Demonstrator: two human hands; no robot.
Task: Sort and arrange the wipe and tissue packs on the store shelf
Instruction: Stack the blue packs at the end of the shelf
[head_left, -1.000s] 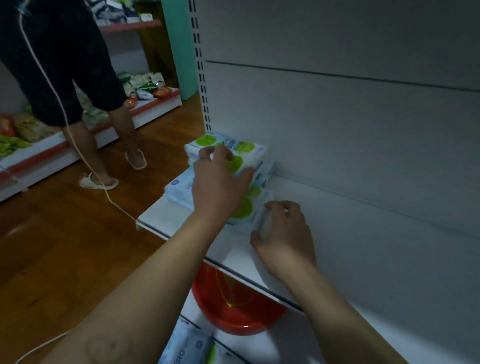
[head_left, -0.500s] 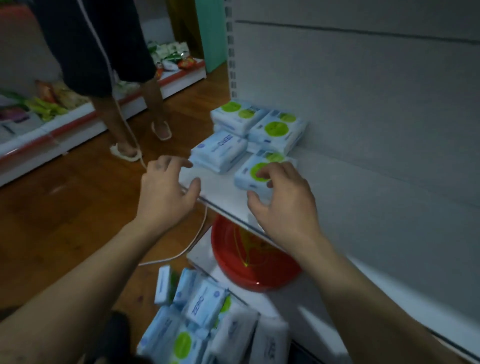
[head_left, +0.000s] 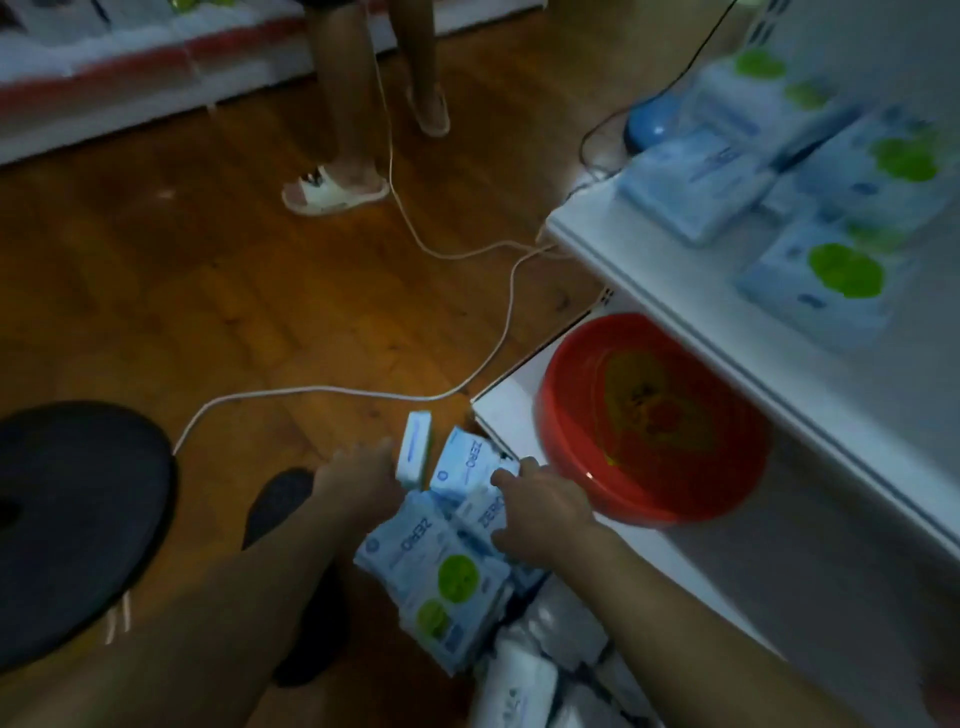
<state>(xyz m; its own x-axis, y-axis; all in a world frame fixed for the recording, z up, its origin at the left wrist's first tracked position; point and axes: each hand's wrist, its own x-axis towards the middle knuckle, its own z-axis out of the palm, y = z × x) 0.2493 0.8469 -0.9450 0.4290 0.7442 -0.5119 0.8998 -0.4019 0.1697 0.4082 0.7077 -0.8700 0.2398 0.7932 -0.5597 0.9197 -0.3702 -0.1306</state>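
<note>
Head view: the pile of wipe packs (head_left: 441, 566) lies on the wooden floor (head_left: 182, 291), near centre, against the near corner of the bottom shelf (head_left: 506, 415). The left hand (head_left: 358, 483) reaches 1 upright pack (head_left: 414, 454) at the far edge of the pile; its fingertips meet the pack, but motion blur hides whether they grip it. The right hand (head_left: 545, 514) has thumb and fingers curled on either side of the centre pack (head_left: 488, 512). A red basin (head_left: 649, 415) sits on the bottom shelf, right of the pile. The upper shelf (head_left: 623, 249), far right, carries the shelved packs (head_left: 826, 280). A white cable (head_left: 467, 249) crosses the floor. A black stool (head_left: 67, 519) stands near left.
</note>
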